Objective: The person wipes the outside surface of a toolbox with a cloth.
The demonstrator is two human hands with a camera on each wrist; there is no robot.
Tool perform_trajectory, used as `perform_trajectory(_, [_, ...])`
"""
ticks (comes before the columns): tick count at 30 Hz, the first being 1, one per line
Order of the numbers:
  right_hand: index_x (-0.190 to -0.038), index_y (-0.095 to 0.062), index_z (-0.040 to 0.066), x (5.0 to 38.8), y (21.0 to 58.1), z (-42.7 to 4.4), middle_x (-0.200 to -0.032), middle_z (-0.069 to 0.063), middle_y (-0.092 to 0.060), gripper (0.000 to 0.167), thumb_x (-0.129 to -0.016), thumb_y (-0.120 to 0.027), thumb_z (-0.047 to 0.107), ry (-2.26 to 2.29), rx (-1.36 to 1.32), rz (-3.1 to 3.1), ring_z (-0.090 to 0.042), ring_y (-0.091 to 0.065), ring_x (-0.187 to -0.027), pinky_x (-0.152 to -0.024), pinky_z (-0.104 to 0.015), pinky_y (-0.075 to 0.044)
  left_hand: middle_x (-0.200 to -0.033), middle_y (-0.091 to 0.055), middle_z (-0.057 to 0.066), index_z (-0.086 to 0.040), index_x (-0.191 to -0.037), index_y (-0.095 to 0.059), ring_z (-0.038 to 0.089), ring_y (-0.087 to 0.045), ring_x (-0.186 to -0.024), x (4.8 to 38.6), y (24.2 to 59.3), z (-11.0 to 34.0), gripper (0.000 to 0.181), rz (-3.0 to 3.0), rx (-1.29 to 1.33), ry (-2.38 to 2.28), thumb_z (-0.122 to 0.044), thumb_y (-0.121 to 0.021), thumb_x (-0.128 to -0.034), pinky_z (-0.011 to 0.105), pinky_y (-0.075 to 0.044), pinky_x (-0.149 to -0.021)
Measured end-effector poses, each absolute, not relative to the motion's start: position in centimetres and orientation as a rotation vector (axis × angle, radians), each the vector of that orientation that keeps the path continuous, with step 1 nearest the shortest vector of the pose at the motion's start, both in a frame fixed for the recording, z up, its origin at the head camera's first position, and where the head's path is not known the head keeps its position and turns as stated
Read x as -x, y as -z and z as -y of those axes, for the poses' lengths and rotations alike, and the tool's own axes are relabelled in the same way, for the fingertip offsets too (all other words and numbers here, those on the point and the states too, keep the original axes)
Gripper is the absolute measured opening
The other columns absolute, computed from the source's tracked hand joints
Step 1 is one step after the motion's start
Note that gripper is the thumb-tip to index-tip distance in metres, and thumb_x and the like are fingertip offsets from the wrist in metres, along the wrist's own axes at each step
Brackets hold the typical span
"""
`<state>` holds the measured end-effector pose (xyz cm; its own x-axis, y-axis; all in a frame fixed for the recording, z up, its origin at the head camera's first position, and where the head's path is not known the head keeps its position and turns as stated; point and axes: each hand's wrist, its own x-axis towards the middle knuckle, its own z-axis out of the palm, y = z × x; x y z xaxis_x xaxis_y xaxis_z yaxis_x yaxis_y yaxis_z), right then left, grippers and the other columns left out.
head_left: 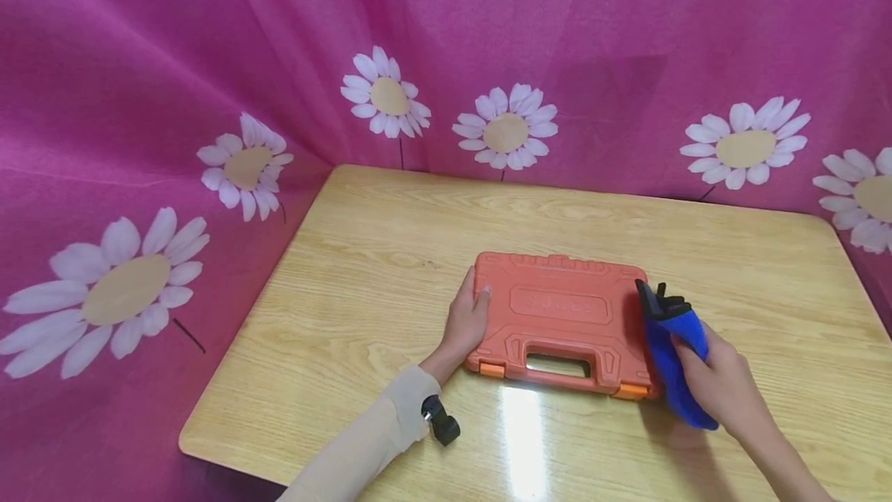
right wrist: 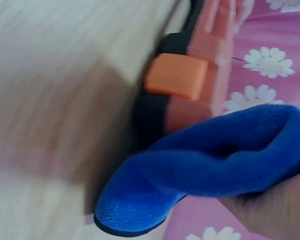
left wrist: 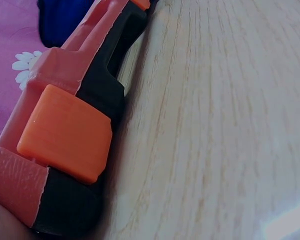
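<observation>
A closed red plastic tool case lies flat on the wooden table, its handle and two orange latches towards me. The left wrist view shows its lower half is black. My left hand holds the case's left side, thumb on the lid's edge and the other fingers mostly hidden. In my right hand is a folded blue cloth with dark edging, gripped between thumb and fingers. The cloth hangs at the case's right side, next to the right latch; whether it touches the case I cannot tell.
The light wooden table has rounded corners and meets a magenta curtain with daisies behind and on the left. A small black device is strapped to my left wrist. Light glares off the table before the case.
</observation>
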<state>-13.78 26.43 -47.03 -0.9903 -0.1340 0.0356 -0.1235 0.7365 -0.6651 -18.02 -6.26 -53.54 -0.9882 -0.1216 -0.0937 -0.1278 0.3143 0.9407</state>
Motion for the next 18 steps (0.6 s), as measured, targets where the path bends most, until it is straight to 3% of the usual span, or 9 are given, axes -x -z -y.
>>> perform_trajectory(7, [-0.130,-0.056,-0.004,13.5,45.4,-24.0,-0.113,-0.034,-0.063,0.030,-0.102,-0.050,0.007,1.266,0.341,-2.938,-0.052,-0.061,-0.099,-0.074,-0.064,-0.050,-0.161,-0.027,0.013,-0.004,-0.159,-0.017,0.026,-0.024,-0.147,18.1,53.5,6.2,0.058,-2.575,0.244,-1.851,-0.023,-0.038,-0.1091,0.041,-0.019,-0.118])
perform_trajectory(12, [-0.133,-0.055,-0.001,13.3,45.2,-21.6,-0.115,-0.029,-0.064,0.033,-0.101,-0.052,0.004,1.345,0.443,-2.894,-0.043,-0.062,-0.099,-0.073,-0.052,-0.052,-0.161,-0.026,0.012,-0.004,-0.159,-0.017,0.026,-0.023,-0.147,18.0,53.7,6.1,0.058,-2.572,0.267,-1.827,-0.025,-0.038,-0.1092,0.041,-0.020,-0.118])
perform_trajectory(18, [-0.133,-0.058,0.003,12.8,45.6,-18.0,-0.099,-0.013,-0.068,0.033,-0.100,-0.054,0.003,1.418,0.565,-2.824,-0.025,-0.059,-0.083,-0.064,-0.035,-0.049,-0.160,-0.030,0.013,-0.004,-0.159,-0.020,0.027,-0.026,-0.146,17.9,53.8,6.2,0.058,-2.604,0.265,-1.808,-0.025,-0.040,-0.1086,0.042,-0.022,-0.118])
